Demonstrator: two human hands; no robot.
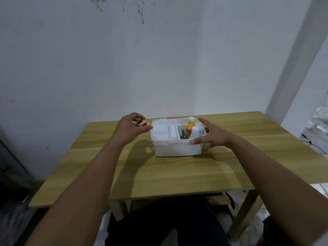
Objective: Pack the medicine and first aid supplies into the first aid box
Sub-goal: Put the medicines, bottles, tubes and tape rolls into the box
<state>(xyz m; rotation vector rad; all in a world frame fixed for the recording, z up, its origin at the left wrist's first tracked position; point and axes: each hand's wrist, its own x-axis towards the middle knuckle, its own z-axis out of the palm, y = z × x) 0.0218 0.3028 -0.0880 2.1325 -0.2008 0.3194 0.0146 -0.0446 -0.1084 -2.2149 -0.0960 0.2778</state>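
A white first aid box (pixel 177 147) stands open near the far middle of the desk (pixel 159 174), its long axis running left to right across the view. Inside, the left compartment is filled with white packets (pixel 160 131), a white roll (pixel 172 131) stands against the divider, and the right compartment holds a yellow bottle (pixel 190 126) and a white bottle (pixel 194 132), both upright, with something green beside them that is too small to be named. The left hand (pixel 131 127) is held just beside the left end of the box, level with its rim, and its grip is closed around a small white item with a red patch (pixel 144 124), probably a roll of tape, though this cannot be told for certain. The right hand (pixel 212 134) is spread wide against the right end of the box, thumb on the near corner, steadying rather than holding anything. The coming move is judged to turn on one relation: the held item lies immediately left of the box, so only a short shift rightward and downward by the left hand is called for, into whatever gap remains in the crowded left compartment.
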